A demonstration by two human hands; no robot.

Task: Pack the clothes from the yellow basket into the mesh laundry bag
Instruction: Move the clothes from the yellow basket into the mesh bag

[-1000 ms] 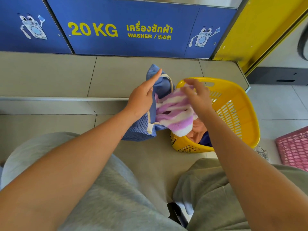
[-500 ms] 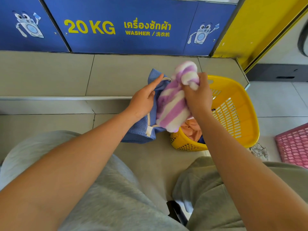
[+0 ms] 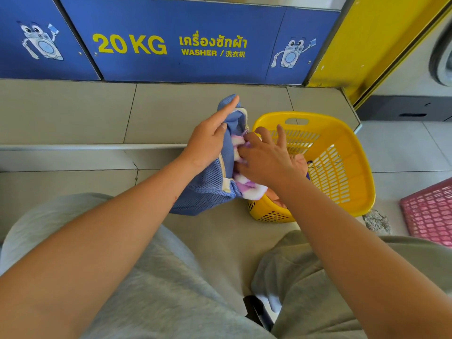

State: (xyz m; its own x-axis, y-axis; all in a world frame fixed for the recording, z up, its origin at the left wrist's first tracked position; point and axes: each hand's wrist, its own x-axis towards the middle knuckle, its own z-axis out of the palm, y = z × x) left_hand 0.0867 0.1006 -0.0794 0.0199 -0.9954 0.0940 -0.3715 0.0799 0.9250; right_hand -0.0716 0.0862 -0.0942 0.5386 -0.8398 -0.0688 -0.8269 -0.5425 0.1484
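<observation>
A blue mesh laundry bag (image 3: 208,192) stands on the tiled floor just left of the yellow basket (image 3: 352,167). My left hand (image 3: 210,140) grips the bag's upper edge and holds its mouth apart. My right hand (image 3: 266,157) presses a purple-and-white striped garment (image 3: 249,189) into the bag's mouth, fingers spread over it; part of the garment still bulges out at the bottom. Inside the basket an orange cloth (image 3: 299,162) and a bit of dark blue fabric show behind my right wrist.
A raised tiled step (image 3: 73,113) runs behind the bag, below blue washer panels marked 20 KG (image 3: 171,45). A pink plastic crate (image 3: 430,214) sits at the right edge. My knees in grey trousers fill the foreground.
My right hand brought the striped garment down from above the basket and pushed it into the bag's mouth. My left hand stayed on the bag's edge.
</observation>
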